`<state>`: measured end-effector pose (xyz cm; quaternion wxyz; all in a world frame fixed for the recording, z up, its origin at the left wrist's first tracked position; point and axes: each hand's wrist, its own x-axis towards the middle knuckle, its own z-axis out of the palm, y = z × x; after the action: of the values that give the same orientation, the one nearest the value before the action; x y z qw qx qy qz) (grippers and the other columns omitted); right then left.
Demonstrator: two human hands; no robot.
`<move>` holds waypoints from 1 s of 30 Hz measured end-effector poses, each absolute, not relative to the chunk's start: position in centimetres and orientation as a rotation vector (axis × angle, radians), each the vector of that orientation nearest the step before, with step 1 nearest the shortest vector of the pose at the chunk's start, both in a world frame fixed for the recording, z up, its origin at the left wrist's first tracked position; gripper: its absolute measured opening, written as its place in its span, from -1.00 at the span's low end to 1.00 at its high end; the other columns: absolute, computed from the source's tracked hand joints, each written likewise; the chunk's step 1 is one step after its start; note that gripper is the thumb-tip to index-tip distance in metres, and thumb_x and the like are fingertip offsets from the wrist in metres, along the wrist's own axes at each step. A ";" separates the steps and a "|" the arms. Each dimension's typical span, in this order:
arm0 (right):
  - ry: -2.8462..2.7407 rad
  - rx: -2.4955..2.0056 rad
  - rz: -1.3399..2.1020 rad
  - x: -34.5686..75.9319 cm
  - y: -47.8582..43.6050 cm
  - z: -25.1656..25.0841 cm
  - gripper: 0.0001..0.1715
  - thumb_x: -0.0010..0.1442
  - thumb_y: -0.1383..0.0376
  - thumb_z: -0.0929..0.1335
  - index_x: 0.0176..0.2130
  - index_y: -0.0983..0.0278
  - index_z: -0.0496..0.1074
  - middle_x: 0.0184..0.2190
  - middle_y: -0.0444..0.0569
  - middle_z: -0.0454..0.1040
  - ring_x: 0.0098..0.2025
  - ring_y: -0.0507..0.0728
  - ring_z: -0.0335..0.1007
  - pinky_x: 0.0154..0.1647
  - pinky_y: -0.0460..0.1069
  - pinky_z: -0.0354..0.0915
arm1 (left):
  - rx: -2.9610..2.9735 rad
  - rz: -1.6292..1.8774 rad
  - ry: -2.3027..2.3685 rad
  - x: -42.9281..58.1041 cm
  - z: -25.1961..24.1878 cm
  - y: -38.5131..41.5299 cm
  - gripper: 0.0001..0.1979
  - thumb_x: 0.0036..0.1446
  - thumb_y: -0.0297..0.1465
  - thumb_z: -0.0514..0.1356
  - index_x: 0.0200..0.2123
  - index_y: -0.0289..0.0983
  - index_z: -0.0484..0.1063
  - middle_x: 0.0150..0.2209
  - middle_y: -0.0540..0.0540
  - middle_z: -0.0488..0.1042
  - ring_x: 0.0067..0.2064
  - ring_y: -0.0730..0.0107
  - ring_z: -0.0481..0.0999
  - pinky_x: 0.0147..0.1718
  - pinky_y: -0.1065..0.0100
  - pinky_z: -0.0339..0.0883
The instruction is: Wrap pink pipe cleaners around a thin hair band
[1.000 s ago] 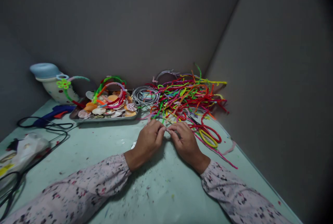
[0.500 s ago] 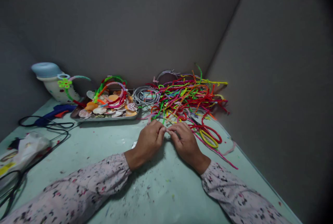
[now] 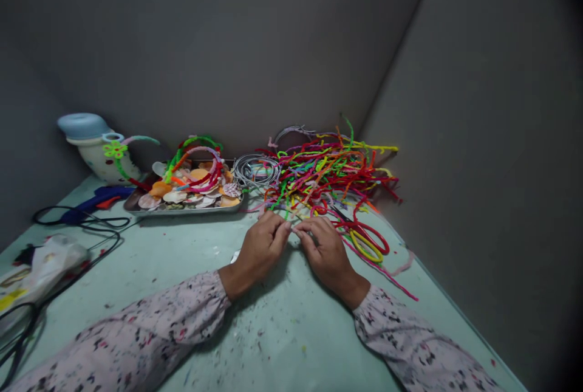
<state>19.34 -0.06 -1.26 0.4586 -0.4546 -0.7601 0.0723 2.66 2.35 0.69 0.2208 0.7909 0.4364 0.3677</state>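
Observation:
My left hand (image 3: 263,242) and my right hand (image 3: 324,253) meet over the table, thumb and fingertips of each pinched together. Whatever lies between the fingertips is too small or hidden to name. Just beyond them spreads a heap of coloured pipe cleaners (image 3: 323,167), some strands reaching down close to the fingers. To the right of my right hand lie scissors (image 3: 367,245) with red and yellow handles, partly among loose strands. A small white piece (image 3: 235,256) shows beside my left wrist.
A metal tray (image 3: 191,213) of seashells (image 3: 199,197) holds fuzzy headbands (image 3: 195,147) on top. Coiled grey hoops (image 3: 255,170) sit beside it. Further left are a white container (image 3: 98,158) with a blue lid, a blue tool (image 3: 93,202), a black cord (image 3: 116,240) and a plastic bag (image 3: 59,258).
The view has tilted slightly, so the things at the back appear a little lower. Both hands keep nearly the same pinched pose, fingertips close together.

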 end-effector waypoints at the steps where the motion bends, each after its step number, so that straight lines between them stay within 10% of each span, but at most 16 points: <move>1: -1.874 -1.118 0.178 19.3 -0.1 -1.3 -0.87 0.29 0.34 0.28 -0.21 0.22 0.42 -0.26 -0.02 0.47 -0.16 0.16 0.33 -0.11 0.09 0.26 | 2.186 1.010 1.206 2.7 0.7 2.4 -0.67 0.29 -0.31 -0.04 -0.49 -0.27 0.32 -0.44 -0.03 0.33 -0.32 0.36 0.34 -0.30 0.32 0.20; 30: -1.916 -1.123 0.176 19.5 0.1 -1.6 -0.85 0.30 0.34 0.26 -0.21 0.23 0.42 -0.26 -0.02 0.47 -0.15 0.16 0.31 -0.09 0.09 0.22 | 2.070 0.979 1.173 2.8 -0.3 3.0 -0.66 0.25 -0.27 -0.01 -0.54 -0.28 0.27 -0.52 0.02 0.27 -0.43 0.43 0.28 -0.40 0.38 0.13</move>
<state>19.50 0.05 -1.62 0.4410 -0.4524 -0.7719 0.0707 2.77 3.03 -0.27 0.2804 0.7723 0.4377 0.3653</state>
